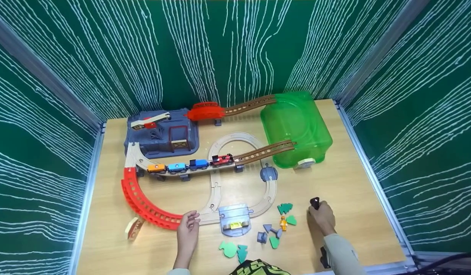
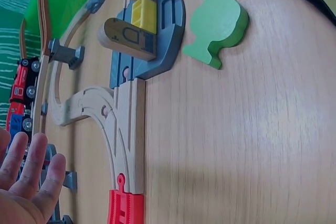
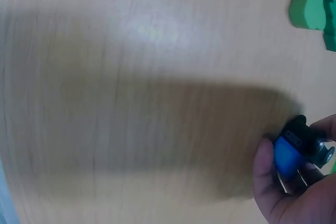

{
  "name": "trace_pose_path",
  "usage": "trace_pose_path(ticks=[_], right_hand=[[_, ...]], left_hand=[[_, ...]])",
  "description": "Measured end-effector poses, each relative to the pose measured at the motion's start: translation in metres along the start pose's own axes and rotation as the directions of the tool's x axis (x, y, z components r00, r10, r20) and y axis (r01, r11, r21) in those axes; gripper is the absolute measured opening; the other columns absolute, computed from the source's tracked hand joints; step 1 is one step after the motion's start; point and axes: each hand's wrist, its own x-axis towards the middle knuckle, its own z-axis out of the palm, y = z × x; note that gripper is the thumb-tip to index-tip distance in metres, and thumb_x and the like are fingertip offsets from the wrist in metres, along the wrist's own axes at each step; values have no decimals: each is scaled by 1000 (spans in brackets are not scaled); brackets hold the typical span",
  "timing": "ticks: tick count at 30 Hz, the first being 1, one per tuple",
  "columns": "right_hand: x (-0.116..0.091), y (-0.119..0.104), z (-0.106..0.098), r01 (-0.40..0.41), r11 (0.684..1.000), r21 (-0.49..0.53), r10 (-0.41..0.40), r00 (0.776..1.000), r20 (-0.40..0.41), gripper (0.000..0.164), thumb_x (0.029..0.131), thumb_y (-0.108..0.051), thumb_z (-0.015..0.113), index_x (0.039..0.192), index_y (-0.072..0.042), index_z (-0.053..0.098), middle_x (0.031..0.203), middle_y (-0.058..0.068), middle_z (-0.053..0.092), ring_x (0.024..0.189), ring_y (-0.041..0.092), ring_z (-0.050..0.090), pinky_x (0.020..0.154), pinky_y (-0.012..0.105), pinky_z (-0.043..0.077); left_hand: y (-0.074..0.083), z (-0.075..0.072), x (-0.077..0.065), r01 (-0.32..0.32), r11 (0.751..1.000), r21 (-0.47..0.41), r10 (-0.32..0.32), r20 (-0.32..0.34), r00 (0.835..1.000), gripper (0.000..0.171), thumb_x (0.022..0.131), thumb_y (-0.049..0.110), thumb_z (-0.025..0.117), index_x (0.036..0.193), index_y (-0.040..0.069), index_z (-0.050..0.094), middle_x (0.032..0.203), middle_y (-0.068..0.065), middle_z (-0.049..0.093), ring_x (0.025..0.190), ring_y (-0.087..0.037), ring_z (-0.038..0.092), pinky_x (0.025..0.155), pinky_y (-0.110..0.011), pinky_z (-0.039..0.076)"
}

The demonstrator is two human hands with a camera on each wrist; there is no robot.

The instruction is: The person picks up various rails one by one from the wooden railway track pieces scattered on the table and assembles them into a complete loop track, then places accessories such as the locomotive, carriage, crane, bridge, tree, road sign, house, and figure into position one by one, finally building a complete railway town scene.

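My right hand (image 1: 322,217) grips a small black-and-blue toy piece (image 3: 295,150) over the right part of the table; its exact kind is unclear. Nothing is held in my left hand (image 1: 188,225), whose fingers (image 2: 46,182) are spread loosely near the joint between the red curved track (image 1: 149,208) and the wooden switch track (image 2: 126,135). Just right of that hand lies the grey crossing plate (image 1: 234,212) with a yellow piece (image 1: 235,225). Up on the raised track stand a red locomotive (image 1: 222,160), a blue wagon (image 1: 198,164), a light blue wagon (image 1: 177,167) and an orange wagon (image 1: 156,168).
Toy trees (image 1: 229,249), an orange figure (image 1: 283,223) and grey pieces (image 1: 262,237) lie near the front. A green translucent box (image 1: 296,130) stands back right, a grey crane base (image 1: 161,143) back left. One red-and-cream piece (image 1: 134,228) lies left.
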Motion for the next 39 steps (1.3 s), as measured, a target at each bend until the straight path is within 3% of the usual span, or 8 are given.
trace_pose_path(ticks=[3, 11, 16, 19, 22, 27, 34, 39], right_hand=[[0, -11, -2, 40, 999, -1, -40, 999, -24, 33, 84, -22, 52, 99, 7, 47, 85, 20, 55, 71, 28, 54, 56, 38, 43], [-10, -57, -5, 225, 974, -34, -227, 968, -103, 32, 80, -25, 61, 99, -1, 54, 85, 14, 56, 71, 26, 55, 55, 38, 44], [-25, -89, 0, 342, 932, -120, -358, 923, -142, 32, 73, -23, 65, 101, -7, 59, 83, 7, 55, 70, 23, 55, 55, 39, 45], [-37, -106, 7, 438, 883, -167, -463, 871, -166, 30, 70, -22, 66, 96, -10, 62, 80, 4, 53, 69, 20, 53, 54, 37, 46], [-51, -123, 14, 553, 805, -218, -590, 783, -195, 27, 68, -21, 67, 92, -11, 63, 80, 2, 52, 69, 18, 51, 52, 34, 48], [-72, -149, 26, 725, 620, -299, -784, 584, -208, 26, 67, -20, 66, 92, -14, 63, 83, 0, 51, 71, 15, 49, 47, 25, 45], [-95, -174, 39, 844, 328, -424, -944, 310, -112, 25, 71, -24, 62, 96, -16, 61, 88, 1, 52, 74, 16, 46, 47, 24, 43], [-104, -181, 44, 861, 176, -477, -984, 154, -85, 26, 76, -21, 57, 100, -14, 64, 88, 3, 53, 74, 22, 48, 50, 32, 45]], left_hand=[[0, 0, 0, 7, 1000, -19, -7, 9, 1000, 28, 80, -8, 50, 106, 0, 54, 97, -12, 60, 86, -22, 59, 74, -25, 47], [38, -2, -7, 9, 1000, -17, -8, 50, 999, 26, 80, -9, 50, 106, -5, 53, 97, -19, 59, 87, -33, 57, 73, -27, 47], [29, 5, 3, -11, 1000, -15, 13, 114, 993, 26, 82, -2, 54, 108, -4, 54, 99, -18, 60, 87, -29, 57, 75, -30, 48], [21, 13, 10, -32, 999, -33, 37, 170, 985, 29, 83, 3, 57, 111, -3, 54, 99, -16, 61, 88, -25, 58, 76, -30, 48], [23, 22, 12, -82, 995, -60, 95, 239, 966, 33, 82, 9, 59, 113, -3, 53, 99, -16, 60, 88, -26, 58, 76, -29, 48], [35, 38, 14, -173, 982, -71, 187, 357, 915, 44, 80, 21, 63, 115, -1, 51, 102, -12, 58, 89, -27, 56, 73, -31, 49], [56, 58, 10, -71, 997, -16, 69, 535, 842, 57, 78, 28, 65, 124, 1, 45, 115, -15, 52, 98, -28, 53, 81, -34, 46], [71, 63, 6, -87, 996, -22, 83, 602, 794, 37, 79, 17, 63, 113, 1, 56, 104, -10, 59, 89, -21, 55, 76, -30, 46]])
